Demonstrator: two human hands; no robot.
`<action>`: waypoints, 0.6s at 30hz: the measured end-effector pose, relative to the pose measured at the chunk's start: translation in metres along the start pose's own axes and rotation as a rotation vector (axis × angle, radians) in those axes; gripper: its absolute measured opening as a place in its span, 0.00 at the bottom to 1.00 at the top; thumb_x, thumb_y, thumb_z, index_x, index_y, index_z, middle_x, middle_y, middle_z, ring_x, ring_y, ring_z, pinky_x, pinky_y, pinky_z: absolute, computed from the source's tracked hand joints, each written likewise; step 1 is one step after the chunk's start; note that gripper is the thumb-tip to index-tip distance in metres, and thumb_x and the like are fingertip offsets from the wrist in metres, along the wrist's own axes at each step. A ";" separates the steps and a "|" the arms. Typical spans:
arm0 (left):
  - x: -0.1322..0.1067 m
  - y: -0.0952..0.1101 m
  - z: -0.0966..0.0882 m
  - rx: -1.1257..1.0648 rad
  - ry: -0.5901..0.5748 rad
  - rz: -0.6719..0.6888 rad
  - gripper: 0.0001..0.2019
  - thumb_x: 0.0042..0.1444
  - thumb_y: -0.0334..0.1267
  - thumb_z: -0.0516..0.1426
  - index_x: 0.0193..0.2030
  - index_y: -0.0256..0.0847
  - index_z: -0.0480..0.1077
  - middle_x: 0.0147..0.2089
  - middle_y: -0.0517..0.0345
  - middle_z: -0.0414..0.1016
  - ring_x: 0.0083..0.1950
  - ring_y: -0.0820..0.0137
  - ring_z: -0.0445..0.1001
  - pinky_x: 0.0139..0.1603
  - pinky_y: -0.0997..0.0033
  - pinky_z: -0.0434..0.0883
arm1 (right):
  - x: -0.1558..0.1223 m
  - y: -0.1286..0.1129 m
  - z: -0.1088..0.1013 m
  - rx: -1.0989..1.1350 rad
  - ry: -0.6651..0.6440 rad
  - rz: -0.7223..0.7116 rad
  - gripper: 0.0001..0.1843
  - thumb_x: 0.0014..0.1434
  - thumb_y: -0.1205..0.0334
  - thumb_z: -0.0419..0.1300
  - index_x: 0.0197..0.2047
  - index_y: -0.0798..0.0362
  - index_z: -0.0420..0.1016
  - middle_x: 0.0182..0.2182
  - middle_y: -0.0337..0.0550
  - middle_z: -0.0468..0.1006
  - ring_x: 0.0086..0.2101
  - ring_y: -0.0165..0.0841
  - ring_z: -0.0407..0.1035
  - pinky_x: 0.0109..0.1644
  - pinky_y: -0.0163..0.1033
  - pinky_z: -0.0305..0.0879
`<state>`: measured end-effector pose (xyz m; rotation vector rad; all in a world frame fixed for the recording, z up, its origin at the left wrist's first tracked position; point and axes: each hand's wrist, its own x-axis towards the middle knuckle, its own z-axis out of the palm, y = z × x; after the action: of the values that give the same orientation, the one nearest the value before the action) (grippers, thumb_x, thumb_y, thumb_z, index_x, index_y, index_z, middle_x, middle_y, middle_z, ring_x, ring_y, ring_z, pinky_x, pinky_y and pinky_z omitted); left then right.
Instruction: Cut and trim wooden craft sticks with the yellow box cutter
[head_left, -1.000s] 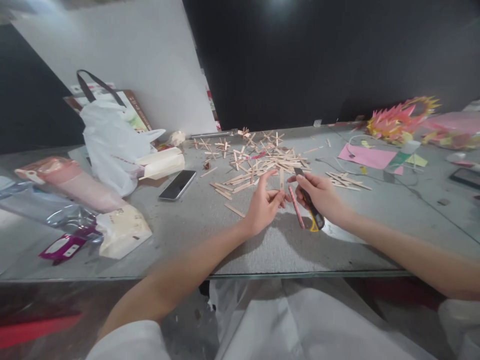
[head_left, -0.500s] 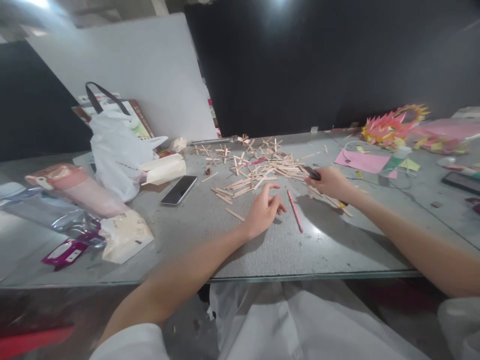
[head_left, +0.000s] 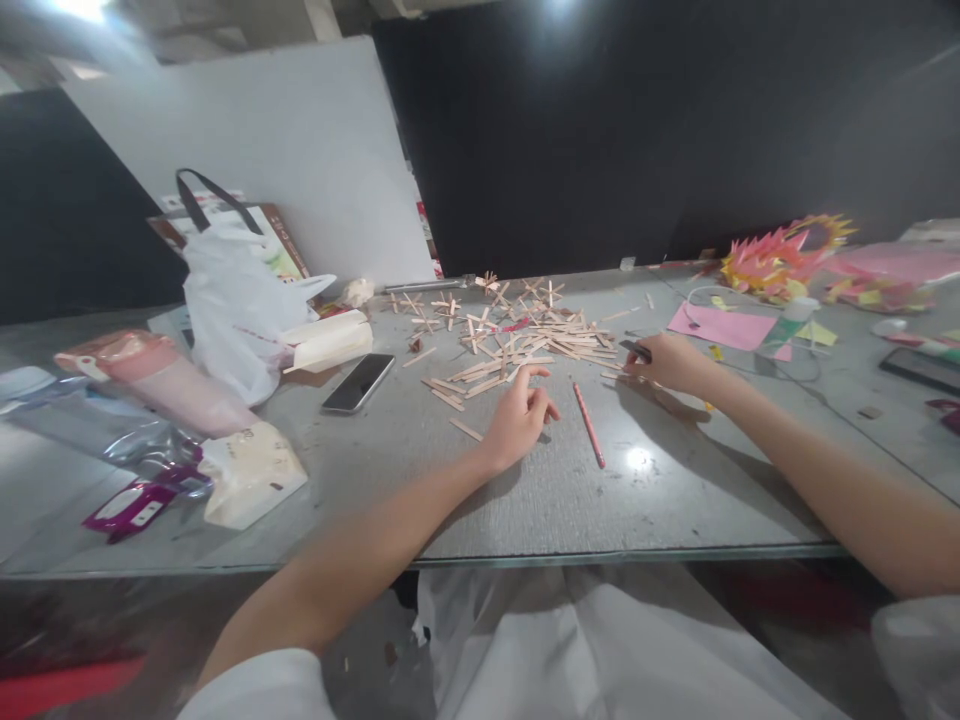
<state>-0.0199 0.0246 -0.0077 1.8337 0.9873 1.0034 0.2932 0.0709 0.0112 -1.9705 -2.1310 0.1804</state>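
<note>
My left hand (head_left: 519,418) rests over the tabletop left of a red patterned pencil (head_left: 589,425). Its fingers are loosely bent and apart, with nothing in them. Beyond it spreads a loose pile of flat wooden craft sticks (head_left: 574,338), some joined into small star shapes (head_left: 478,328). To the right of the pencil, my right hand (head_left: 667,365) is closed around a slim black object (head_left: 636,350), whose tip pokes out to the left. Most of that object is hidden by the fingers, so its kind is unclear. A few sticks lie close under this hand.
A phone (head_left: 360,383) lies left of the sticks, beside a white plastic bag (head_left: 229,300), a pink bottle (head_left: 161,380) and a cream pouch (head_left: 255,475). Pink paper (head_left: 724,328), a cable and spiky paper crafts (head_left: 772,262) occupy the right. Dark panels (head_left: 660,130) stand behind.
My right hand has shifted slightly right, and the black object in it has turned, showing less of its length. My left hand has pulled back a little to the left.
</note>
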 end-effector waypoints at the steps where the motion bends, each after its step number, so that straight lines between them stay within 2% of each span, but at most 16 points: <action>1: 0.000 0.001 0.000 0.002 0.003 -0.001 0.10 0.71 0.40 0.49 0.56 0.45 0.63 0.29 0.63 0.79 0.30 0.70 0.74 0.37 0.68 0.70 | 0.000 -0.002 0.003 -0.009 -0.030 -0.012 0.09 0.63 0.55 0.64 0.38 0.51 0.81 0.29 0.46 0.81 0.30 0.39 0.73 0.34 0.39 0.58; 6: 0.000 0.001 -0.002 0.020 0.014 0.001 0.11 0.71 0.40 0.48 0.57 0.45 0.64 0.30 0.63 0.79 0.31 0.70 0.75 0.38 0.67 0.71 | -0.002 -0.008 0.013 -0.117 -0.087 -0.036 0.14 0.66 0.52 0.62 0.37 0.54 0.81 0.30 0.50 0.81 0.29 0.39 0.72 0.32 0.41 0.56; 10: 0.000 0.001 -0.003 0.020 0.019 -0.010 0.11 0.71 0.39 0.49 0.56 0.44 0.66 0.30 0.61 0.80 0.31 0.70 0.75 0.37 0.69 0.71 | -0.012 -0.016 0.011 -0.172 -0.045 -0.057 0.14 0.69 0.58 0.58 0.36 0.55 0.80 0.36 0.57 0.82 0.32 0.40 0.74 0.35 0.42 0.59; 13: 0.001 0.000 -0.003 0.017 0.012 -0.016 0.11 0.70 0.41 0.50 0.54 0.44 0.68 0.31 0.60 0.80 0.31 0.70 0.74 0.36 0.69 0.71 | -0.020 -0.033 0.007 -0.135 0.025 -0.106 0.12 0.69 0.60 0.58 0.37 0.55 0.79 0.39 0.59 0.82 0.34 0.41 0.75 0.38 0.42 0.61; 16: 0.002 -0.003 -0.002 0.019 -0.055 -0.011 0.14 0.71 0.45 0.52 0.55 0.42 0.71 0.36 0.56 0.81 0.33 0.70 0.76 0.37 0.68 0.73 | -0.031 -0.059 0.001 0.040 0.108 -0.169 0.15 0.71 0.54 0.56 0.35 0.52 0.74 0.31 0.51 0.81 0.30 0.37 0.72 0.35 0.41 0.59; 18: 0.001 -0.004 0.000 0.000 -0.116 -0.007 0.18 0.71 0.48 0.55 0.61 0.43 0.70 0.42 0.54 0.83 0.35 0.69 0.78 0.39 0.67 0.74 | -0.040 -0.078 -0.003 0.220 0.069 -0.193 0.15 0.69 0.51 0.57 0.32 0.49 0.70 0.22 0.41 0.76 0.24 0.34 0.68 0.31 0.39 0.58</action>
<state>-0.0206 0.0266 -0.0111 1.8653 0.9233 0.8815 0.2217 0.0243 0.0296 -1.6177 -2.1394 0.2949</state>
